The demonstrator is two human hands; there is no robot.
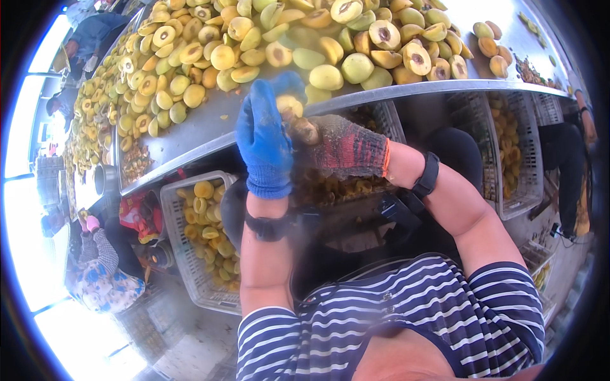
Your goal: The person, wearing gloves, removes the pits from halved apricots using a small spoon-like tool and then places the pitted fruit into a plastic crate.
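My left hand (265, 138), in a blue coated glove, grips a pale yellow piece of stone fruit (289, 105) at the table's front edge. Against the fruit's lower side are the fingers of my right hand (336, 145), which wears a dirty grey and red knit glove. Its fingertips are curled and stained brown; whether they pinch something is hidden. Beyond both hands, a large heap of yellow-green stone fruit (224, 57), many pieces halved with brown centres showing, covers the metal table (205, 128).
A plastic crate (174, 238) of fruit halves stands left of my legs. Another fruit crate (522, 166) is under the table at right. Small scraps (136, 164) lie at the table's left, and several fruits (493, 47) sit apart at right. A co-worker (105, 266) sits at left.
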